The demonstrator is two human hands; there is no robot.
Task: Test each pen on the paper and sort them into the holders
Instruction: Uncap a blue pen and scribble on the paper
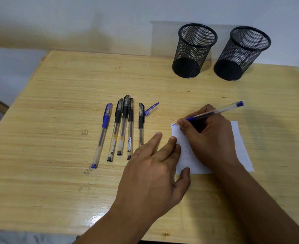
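A: How is the paper [240,148] by the surface's [57,103] right edge kept still?

B: The left hand [152,175] presses flat fingers on its left edge. The right hand [206,136] pinches the blue pen [213,112], tip at the top-left corner: use short, light strokes.

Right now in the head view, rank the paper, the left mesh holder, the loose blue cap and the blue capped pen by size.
1. Paper, partly hidden
2. Left mesh holder
3. Blue capped pen
4. Loose blue cap
The first two look close, and the holder stands farther away.
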